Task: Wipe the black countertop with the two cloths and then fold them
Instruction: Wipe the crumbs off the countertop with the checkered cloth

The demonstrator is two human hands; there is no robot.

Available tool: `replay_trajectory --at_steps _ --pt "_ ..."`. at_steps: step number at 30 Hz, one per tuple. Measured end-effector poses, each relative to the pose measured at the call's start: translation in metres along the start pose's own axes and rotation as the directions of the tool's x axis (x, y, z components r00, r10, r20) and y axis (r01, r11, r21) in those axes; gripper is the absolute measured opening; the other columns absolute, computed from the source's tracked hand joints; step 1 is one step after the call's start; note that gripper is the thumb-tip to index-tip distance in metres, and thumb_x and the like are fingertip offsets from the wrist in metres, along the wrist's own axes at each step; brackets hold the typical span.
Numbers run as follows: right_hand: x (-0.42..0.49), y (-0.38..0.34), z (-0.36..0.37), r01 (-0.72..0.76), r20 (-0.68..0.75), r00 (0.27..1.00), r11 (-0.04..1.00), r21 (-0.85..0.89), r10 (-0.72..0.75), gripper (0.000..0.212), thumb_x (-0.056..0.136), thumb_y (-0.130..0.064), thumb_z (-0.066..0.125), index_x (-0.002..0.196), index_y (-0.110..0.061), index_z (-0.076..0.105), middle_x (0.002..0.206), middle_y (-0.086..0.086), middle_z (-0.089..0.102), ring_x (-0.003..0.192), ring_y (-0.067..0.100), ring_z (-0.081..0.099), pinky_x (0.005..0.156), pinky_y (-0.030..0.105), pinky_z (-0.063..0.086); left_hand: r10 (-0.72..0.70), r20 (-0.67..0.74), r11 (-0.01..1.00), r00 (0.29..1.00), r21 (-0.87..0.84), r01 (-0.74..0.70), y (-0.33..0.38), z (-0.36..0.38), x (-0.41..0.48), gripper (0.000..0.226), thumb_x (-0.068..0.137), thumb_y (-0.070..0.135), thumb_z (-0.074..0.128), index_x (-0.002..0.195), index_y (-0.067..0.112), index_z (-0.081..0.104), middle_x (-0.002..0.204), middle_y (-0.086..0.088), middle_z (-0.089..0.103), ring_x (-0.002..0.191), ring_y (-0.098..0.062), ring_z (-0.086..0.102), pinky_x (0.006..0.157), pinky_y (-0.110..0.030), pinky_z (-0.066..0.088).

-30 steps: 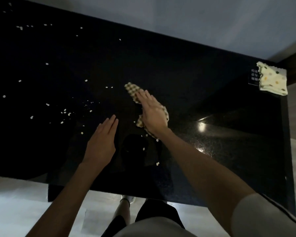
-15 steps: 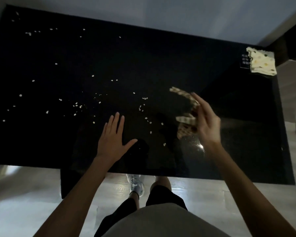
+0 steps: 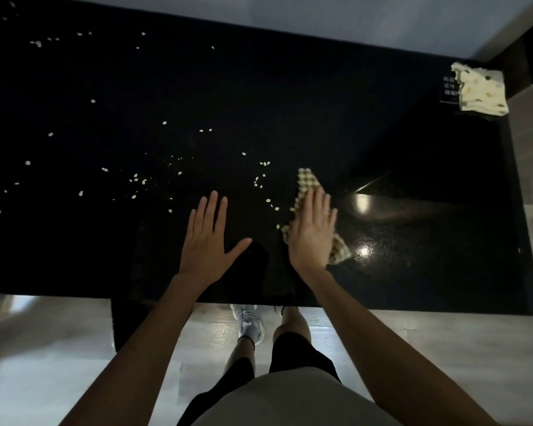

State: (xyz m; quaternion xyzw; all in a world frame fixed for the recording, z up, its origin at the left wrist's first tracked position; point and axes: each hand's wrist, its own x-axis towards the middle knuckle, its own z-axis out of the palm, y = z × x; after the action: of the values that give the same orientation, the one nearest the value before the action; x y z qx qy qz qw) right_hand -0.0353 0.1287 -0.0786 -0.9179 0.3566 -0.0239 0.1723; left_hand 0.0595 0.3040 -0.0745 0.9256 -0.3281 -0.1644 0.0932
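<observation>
Watching the feed, I saw that the right hand (image 3: 313, 229) had come back down. Half a second earlier it was raised, with the checked cloth (image 3: 308, 179) bunched and blurred in it. At this moment it lay flat, fingers straight and close together, pressing that cloth onto the black countertop (image 3: 259, 87). The left hand (image 3: 208, 241) had kept its place just left of the checked cloth, palm down, fingers straight and slightly spread, thumb out, holding nothing.

The checked cloth was a thin woven strip in small tan and cream squares, creased, with one pointed end beyond the fingertips and the other by the wrist. Pale oval grains (image 3: 260, 181) lay scattered left of it on the glossy, speckled stone. Well apart, beyond and right of it, sat the spotted cloth (image 3: 480, 93), cream, soft and folded, partly covering a small label (image 3: 450, 90).
</observation>
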Motion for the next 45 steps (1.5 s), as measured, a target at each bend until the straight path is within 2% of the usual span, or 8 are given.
replay_trajectory --at_steps 6,10,14,17,22,31,42,45 --pt "0.011 -0.056 0.019 0.228 0.018 0.971 0.951 0.210 -0.237 0.065 0.087 0.003 0.034 0.150 -0.003 0.018 0.157 0.013 0.024 0.147 0.025 0.016 0.119 0.045 0.019 0.027 0.007 0.998 1.000 -0.062 -0.027 -0.009 -0.022 -0.007 0.080 0.089 0.056 0.041 0.149 0.015 0.009 0.159 -0.003 0.006 0.146 -0.020 0.006 0.116 -0.033 0.010" --pt "0.016 -0.048 -0.020 0.219 -0.230 0.966 0.846 0.486 -0.118 0.068 0.082 0.016 0.036 0.147 -0.006 0.030 0.146 0.010 0.045 0.134 0.023 0.045 0.100 0.026 0.046 -0.071 -0.124 0.994 0.990 -0.088 0.060 -0.019 -0.041 -0.027 0.070 0.090 0.043 0.052 0.147 0.016 0.021 0.151 -0.006 0.030 0.136 -0.025 0.032 0.109 -0.041 0.033" --pt "0.032 -0.017 -0.062 0.150 -0.311 0.949 0.792 0.592 0.052 0.066 0.089 0.014 0.034 0.148 -0.014 0.031 0.144 -0.012 0.044 0.109 0.004 0.059 0.086 0.020 0.049 -0.340 -0.174 0.940 0.924 -0.087 0.329 -0.037 -0.043 -0.044 0.083 0.084 0.057 0.053 0.148 0.016 0.019 0.154 -0.017 0.019 0.140 -0.035 0.022 0.112 -0.049 0.025" --pt "0.038 0.008 -0.052 0.056 -0.141 0.990 0.879 0.474 0.013 0.064 0.097 -0.002 0.035 0.151 -0.032 0.018 0.154 -0.006 0.033 0.112 0.019 0.051 0.093 0.027 0.041 -0.523 -0.135 0.852 0.841 -0.117 0.511 -0.053 -0.039 -0.049 0.101 0.074 0.072 0.048 0.149 0.015 0.013 0.154 -0.026 0.010 0.141 -0.043 0.011 0.113 -0.056 0.020" --pt "0.037 0.010 -0.008 0.100 0.051 0.994 0.995 0.026 -0.102 0.060 0.100 -0.030 0.032 0.153 -0.010 0.010 0.161 0.010 0.010 0.148 0.024 0.002 0.120 0.039 -0.004 -0.644 -0.057 0.763 0.763 -0.130 0.634 -0.075 -0.034 -0.051 0.123 0.056 0.092 0.034 0.149 0.016 0.009 0.153 -0.029 0.006 0.141 -0.047 0.005 0.111 -0.058 0.022" --pt "0.126 -0.070 0.019 0.317 0.072 0.947 0.947 -0.054 -0.313 0.058 0.099 -0.027 0.028 0.152 -0.010 0.014 0.160 0.012 0.014 0.148 0.028 0.008 0.120 0.044 0.005 -0.654 -0.072 0.754 0.753 -0.142 0.641 -0.094 -0.048 -0.050 0.118 0.052 0.085 0.049 0.148 0.024 0.019 0.153 -0.021 0.014 0.140 -0.042 0.015 0.098 -0.061 0.037" --pt "0.092 -0.163 0.044 0.758 0.296 0.549 0.615 0.216 -0.781 0.061 0.091 0.002 0.045 0.148 -0.013 0.031 0.156 0.005 0.028 0.146 0.020 0.018 0.121 0.040 0.015 -0.445 -0.147 0.889 0.884 0.045 0.455 -0.133 -0.059 -0.066 0.105 0.055 0.085 0.047 0.141 0.024 0.039 0.134 -0.021 0.041 0.115 -0.038 0.044 0.090 -0.050 0.045" --pt "0.065 -0.182 0.036 0.657 0.327 0.596 0.680 0.327 -0.733 0.056 0.092 0.007 0.043 0.145 -0.010 0.037 0.154 0.006 0.032 0.145 0.019 0.021 0.117 0.040 0.027 -0.386 -0.083 0.917 0.919 0.074 0.392 -0.145 -0.064 -0.071 0.102 0.060 0.081 0.051 0.144 0.028 0.030 0.139 -0.015 0.037 0.121 -0.033 0.039 0.096 -0.045 0.039"
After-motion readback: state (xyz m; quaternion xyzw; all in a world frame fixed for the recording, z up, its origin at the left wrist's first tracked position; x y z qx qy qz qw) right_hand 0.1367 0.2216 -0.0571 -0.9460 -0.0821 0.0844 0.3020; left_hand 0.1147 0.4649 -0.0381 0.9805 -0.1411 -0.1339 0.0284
